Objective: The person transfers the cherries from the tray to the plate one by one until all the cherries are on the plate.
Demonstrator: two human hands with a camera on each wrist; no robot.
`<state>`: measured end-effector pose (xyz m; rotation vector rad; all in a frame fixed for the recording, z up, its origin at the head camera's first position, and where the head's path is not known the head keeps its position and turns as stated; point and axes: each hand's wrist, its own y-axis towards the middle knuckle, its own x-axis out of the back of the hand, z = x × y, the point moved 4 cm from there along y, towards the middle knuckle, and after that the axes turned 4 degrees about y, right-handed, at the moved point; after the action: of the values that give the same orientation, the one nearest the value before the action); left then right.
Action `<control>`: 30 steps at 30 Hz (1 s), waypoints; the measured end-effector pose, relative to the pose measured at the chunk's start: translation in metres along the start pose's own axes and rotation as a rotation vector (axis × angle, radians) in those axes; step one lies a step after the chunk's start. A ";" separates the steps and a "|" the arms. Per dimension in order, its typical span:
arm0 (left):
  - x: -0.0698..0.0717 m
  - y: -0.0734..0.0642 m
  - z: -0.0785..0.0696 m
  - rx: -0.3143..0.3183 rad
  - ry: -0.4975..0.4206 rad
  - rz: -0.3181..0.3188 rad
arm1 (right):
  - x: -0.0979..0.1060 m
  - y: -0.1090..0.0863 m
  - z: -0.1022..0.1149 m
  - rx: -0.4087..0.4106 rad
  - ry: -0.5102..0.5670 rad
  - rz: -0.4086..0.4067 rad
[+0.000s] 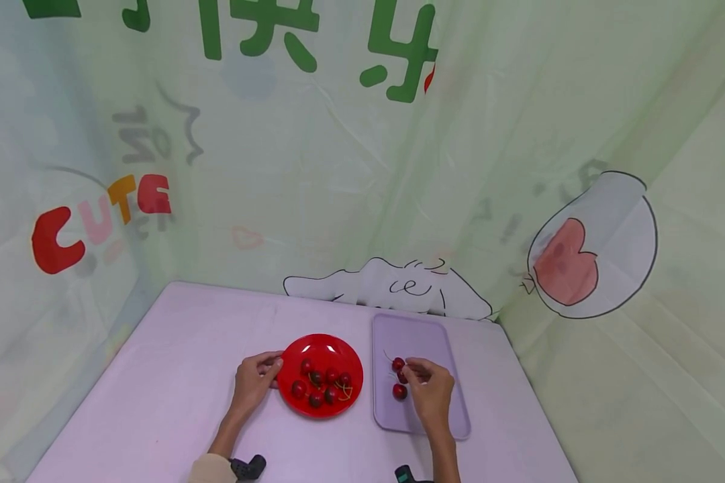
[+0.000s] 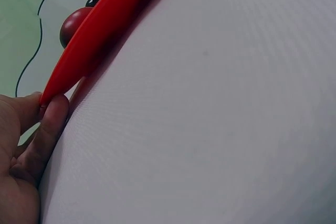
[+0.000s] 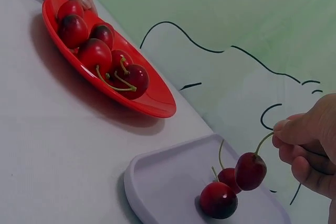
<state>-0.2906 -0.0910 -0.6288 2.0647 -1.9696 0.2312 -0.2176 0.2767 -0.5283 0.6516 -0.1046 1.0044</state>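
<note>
Beyond and left of the left hand [image 1: 255, 381], we see CUTE lettering [image 1: 99, 237]; beyond and right of the right hand [image 1: 431, 392], a balloon drawing [image 1: 619, 251]; ahead of both, a pale-green printed curtain [image 1: 338, 168].

— How does the red plate [image 1: 320, 344] look?
— Like smooth, glossy plastic, with bright white highlights.
— And the cherries [image 3: 219, 200]?
— Smooth-skinned and shiny, throwing back small white glints.
— Is the lilac tray [image 1: 407, 333] just as glossy?
— No, it looks like matt, smooth plastic.
— The table covering [image 1: 175, 376]?
— Matt, with a fine texture like woven cloth.
— The printed curtain [image 1: 338, 168]?
— Thin, creased sheeting with a soft sheen; cloth or plastic, I can't tell.
</note>
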 end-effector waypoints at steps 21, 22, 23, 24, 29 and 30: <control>-0.001 -0.001 0.000 -0.006 0.016 -0.006 | -0.017 -0.004 0.017 -0.009 0.083 0.023; 0.000 -0.001 0.000 -0.004 0.015 -0.005 | -0.017 -0.004 0.016 -0.008 0.084 0.021; 0.000 -0.001 0.000 -0.005 0.015 -0.005 | -0.018 -0.004 0.015 -0.010 0.084 0.022; 0.000 -0.001 0.000 -0.006 0.015 -0.004 | -0.019 -0.004 0.014 -0.010 0.085 0.022; -0.001 -0.001 0.000 -0.009 0.013 0.001 | -0.024 -0.005 0.012 -0.035 0.092 0.034; -0.001 -0.001 0.000 -0.010 0.015 0.000 | -0.024 -0.006 0.012 -0.040 0.096 0.037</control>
<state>-0.2893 -0.0903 -0.6288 2.0510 -1.9580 0.2360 -0.2239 0.2496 -0.5301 0.5657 -0.0529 1.0654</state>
